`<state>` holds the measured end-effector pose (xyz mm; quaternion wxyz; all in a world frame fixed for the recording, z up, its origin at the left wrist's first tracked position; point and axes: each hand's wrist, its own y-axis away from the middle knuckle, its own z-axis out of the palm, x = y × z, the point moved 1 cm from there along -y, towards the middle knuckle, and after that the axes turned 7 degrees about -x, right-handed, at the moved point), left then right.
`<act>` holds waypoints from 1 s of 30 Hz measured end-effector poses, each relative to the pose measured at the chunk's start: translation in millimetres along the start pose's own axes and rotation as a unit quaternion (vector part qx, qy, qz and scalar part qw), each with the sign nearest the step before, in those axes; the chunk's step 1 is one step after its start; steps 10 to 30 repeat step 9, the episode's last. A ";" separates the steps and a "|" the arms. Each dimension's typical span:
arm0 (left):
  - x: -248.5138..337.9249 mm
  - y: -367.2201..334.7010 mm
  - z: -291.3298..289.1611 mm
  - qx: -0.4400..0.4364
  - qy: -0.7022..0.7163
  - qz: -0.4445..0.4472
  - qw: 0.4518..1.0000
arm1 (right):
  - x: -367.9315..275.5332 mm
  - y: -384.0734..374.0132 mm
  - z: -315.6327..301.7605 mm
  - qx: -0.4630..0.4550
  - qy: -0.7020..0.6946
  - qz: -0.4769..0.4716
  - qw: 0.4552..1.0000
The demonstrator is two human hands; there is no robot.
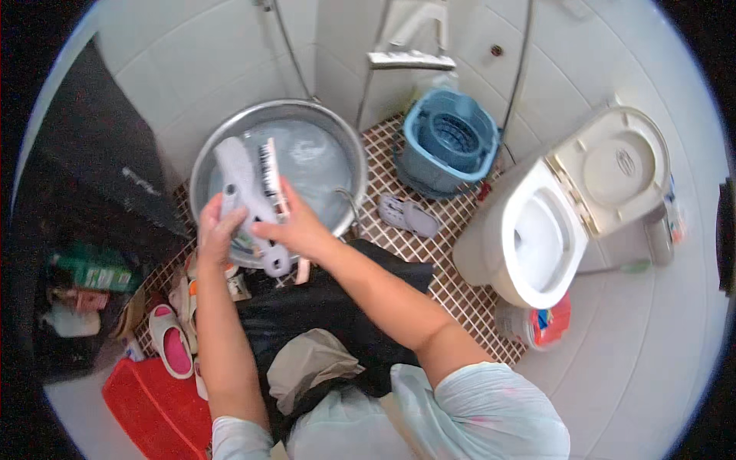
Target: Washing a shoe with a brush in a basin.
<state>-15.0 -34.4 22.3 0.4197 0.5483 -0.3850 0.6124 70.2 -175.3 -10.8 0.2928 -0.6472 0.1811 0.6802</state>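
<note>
A lavender clog (244,172) is tilted on its side over the near part of a round metal basin (354,142) of cloudy water (307,153). My left hand (218,234) is closed round the clog's left side. In my right hand (303,226) is a scrub brush (270,169) with a pale handle and dark-and-white bristles, held upright along the clog's right side. My right thumb reaches across to the clog. The fingers gripping the handle are partly hidden. On the tiled floor right of the basin lies a matching lavender clog (409,215).
A blue mop bucket (452,142) stands behind the loose clog. The toilet (537,238), lid up, is at the right, with a red-and-white tub (540,322) beside it. At the lower left are a white-and-pink slipper (171,341), other footwear and a red plastic piece (157,402).
</note>
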 end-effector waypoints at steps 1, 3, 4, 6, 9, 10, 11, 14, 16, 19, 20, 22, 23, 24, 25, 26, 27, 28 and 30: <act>-0.6 1.5 -2.0 0.005 -0.023 -0.012 1.000 | -11.0 2.2 -1.4 0.011 0.000 0.005 1.000; -12.2 -3.7 -3.5 0.021 0.000 -0.017 1.000 | -29.3 5.3 -2.7 -0.024 -0.066 0.093 0.993; -15.6 -5.5 -1.5 0.012 0.000 -0.021 1.000 | -23.0 4.8 -6.9 -0.015 -0.068 0.094 0.993; -18.9 -7.4 0.2 0.008 -0.008 -0.035 0.999 | -15.2 2.0 -12.0 -0.017 -0.005 0.095 0.995; -24.1 -12.4 5.3 -0.017 -0.071 -0.069 0.995 | -20.6 6.5 -18.3 -0.014 0.078 0.153 0.985; -24.1 -12.4 5.3 -0.017 -0.071 -0.069 0.995 | -20.6 6.5 -18.3 -0.014 0.078 0.153 0.985; -24.1 -12.4 5.3 -0.017 -0.071 -0.069 0.995 | -20.6 6.5 -18.3 -0.014 0.078 0.153 0.985; -24.1 -12.4 5.3 -0.017 -0.071 -0.069 0.995 | -20.6 6.5 -18.3 -0.014 0.078 0.153 0.985; -24.1 -12.4 5.3 -0.017 -0.071 -0.069 0.995 | -20.6 6.5 -18.3 -0.014 0.078 0.153 0.985; -24.1 -12.4 5.3 -0.017 -0.071 -0.069 0.995 | -20.6 6.5 -18.3 -0.014 0.078 0.153 0.985; -24.1 -12.4 5.3 -0.017 -0.071 -0.069 0.995 | -20.6 6.5 -18.3 -0.014 0.078 0.153 0.985; -24.1 -12.4 5.3 -0.017 -0.071 -0.069 0.995 | -20.6 6.5 -18.3 -0.014 0.078 0.153 0.985; -24.1 -12.4 5.3 -0.017 -0.071 -0.069 0.995 | -20.6 6.5 -18.3 -0.014 0.078 0.153 0.985; -24.1 -12.4 5.3 -0.017 -0.071 -0.069 0.995 | -20.6 6.5 -18.3 -0.014 0.078 0.153 0.985; -24.1 -12.4 5.3 -0.017 -0.071 -0.069 0.995 | -20.6 6.5 -18.3 -0.014 0.078 0.153 0.985; -24.1 -12.4 5.3 -0.017 -0.071 -0.069 0.995 | -20.6 6.5 -18.3 -0.014 0.078 0.153 0.985; -24.1 -12.4 5.3 -0.017 -0.071 -0.069 0.995 | -20.6 6.5 -18.3 -0.014 0.078 0.153 0.985; -24.1 -12.4 5.3 -0.017 -0.071 -0.069 0.995 | -20.6 6.5 -18.3 -0.014 0.078 0.153 0.985; -24.1 -12.4 5.3 -0.017 -0.071 -0.069 0.995 | -20.6 6.5 -18.3 -0.014 0.078 0.153 0.985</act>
